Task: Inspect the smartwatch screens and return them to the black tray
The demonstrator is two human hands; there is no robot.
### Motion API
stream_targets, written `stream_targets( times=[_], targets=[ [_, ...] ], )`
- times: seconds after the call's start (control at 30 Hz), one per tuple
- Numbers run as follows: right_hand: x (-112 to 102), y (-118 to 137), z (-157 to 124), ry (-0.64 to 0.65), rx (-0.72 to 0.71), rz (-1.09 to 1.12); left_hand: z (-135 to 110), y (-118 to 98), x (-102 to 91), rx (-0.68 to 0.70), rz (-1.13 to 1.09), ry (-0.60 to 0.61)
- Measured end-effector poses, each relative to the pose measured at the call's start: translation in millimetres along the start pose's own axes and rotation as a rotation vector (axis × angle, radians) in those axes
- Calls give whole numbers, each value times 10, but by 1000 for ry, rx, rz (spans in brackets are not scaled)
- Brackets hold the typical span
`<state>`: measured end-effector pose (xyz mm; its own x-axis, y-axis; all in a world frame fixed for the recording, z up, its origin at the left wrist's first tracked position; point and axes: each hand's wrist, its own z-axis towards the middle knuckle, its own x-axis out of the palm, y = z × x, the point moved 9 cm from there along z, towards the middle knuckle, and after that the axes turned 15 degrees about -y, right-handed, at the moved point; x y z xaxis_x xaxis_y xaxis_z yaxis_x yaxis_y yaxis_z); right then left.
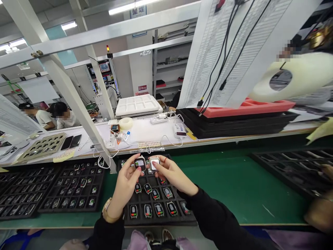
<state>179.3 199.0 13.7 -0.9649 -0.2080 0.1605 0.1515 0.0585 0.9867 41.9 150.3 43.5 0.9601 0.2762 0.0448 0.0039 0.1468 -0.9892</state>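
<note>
Head view: hands (pixel 126 184) (pixel 173 175) pinch glossy squarish modules (pixel 140 163) (pixel 154 164).

Electronics assembly factory, production line. Long green tabletop (pixel 234 187) with black compartment trays (pixel 73 187) full of small screen devices (pixel 158 209). White aluminium frame rails (pixel 78 100) overhead, printed work sheets (pixel 234 52) hanging, cables (pixel 221 69), tape roll (pixel 126 123), shelving (pixel 169 69), fluorescent lights (pixel 125 8). Other workers (pixel 62 114) seated at next line.
</note>
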Motion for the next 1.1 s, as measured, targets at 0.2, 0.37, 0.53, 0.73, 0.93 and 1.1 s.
stream_targets(
  times=[0.2, 0.37, 0.53, 0.73, 0.93, 1.1],
  targets=[
    [-157, 86, -83, 61, -44, -14, -63, -26, 151, -13, 3, 0],
    [-210, 64, -93, 33, -41, -15, -117, -72, 208, -19, -13, -4],
    [-339, -36, -51, -39, -8, -13, -95, -69, 295, -31, 11, -7],
    [-439, -44, -29, 3, 14, 105, -75, -40, 341, -28, 15, -16],
    [-396, -39, -2, 68, -26, 71, -41, -5, 325, -50, 16, -32],
    [-386, -142, 77, 26, 41, 54, -50, 15, 300, -57, -11, -60]
  ],
)
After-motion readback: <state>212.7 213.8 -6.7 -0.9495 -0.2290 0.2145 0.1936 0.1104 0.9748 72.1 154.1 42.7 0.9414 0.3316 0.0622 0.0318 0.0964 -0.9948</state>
